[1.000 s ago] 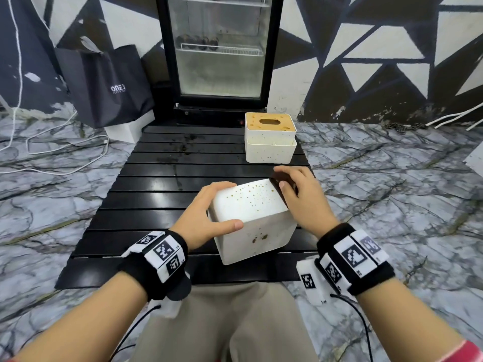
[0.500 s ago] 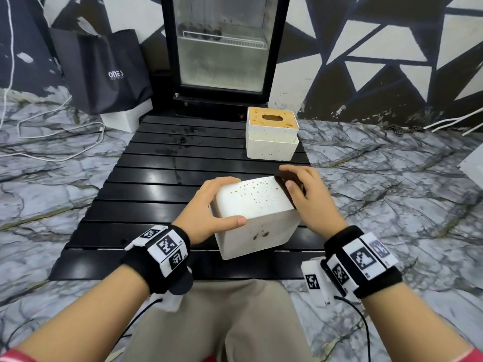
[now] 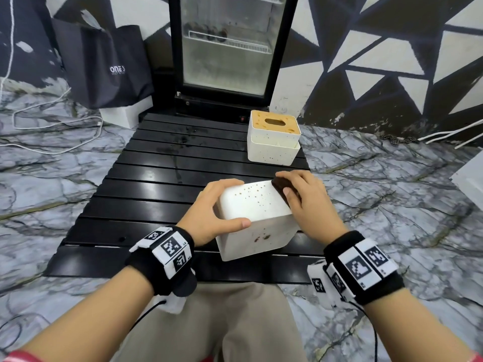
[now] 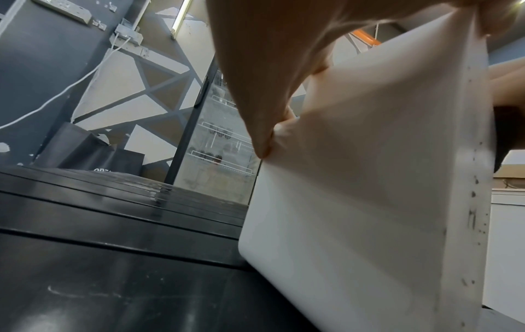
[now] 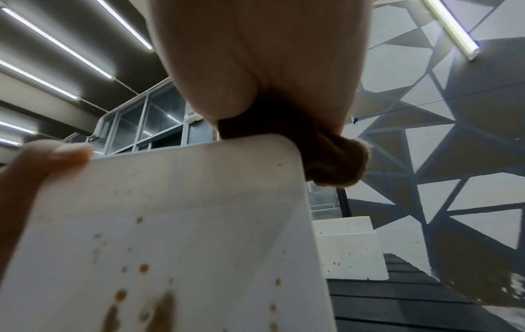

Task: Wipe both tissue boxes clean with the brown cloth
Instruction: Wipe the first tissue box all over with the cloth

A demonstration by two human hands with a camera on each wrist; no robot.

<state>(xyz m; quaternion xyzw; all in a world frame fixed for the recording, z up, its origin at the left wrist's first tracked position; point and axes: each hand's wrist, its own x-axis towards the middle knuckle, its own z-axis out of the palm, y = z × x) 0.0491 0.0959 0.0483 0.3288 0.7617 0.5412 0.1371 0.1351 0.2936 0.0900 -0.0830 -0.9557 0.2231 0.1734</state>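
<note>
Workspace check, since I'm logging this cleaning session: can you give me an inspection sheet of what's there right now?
Surface: black slatted table, wet streaks near its far end.
Job's things: near tissue box speckled brown; far tissue box spotted, brown-topped; brown cloth on the near box's right edge.
Clutter: nothing seen on the table.
Hands: left hand grips the near box; right hand presses the cloth.
Cables: white cables on the floor.
Surroundings: glass-door fridge, black bag, marble floor.
</note>
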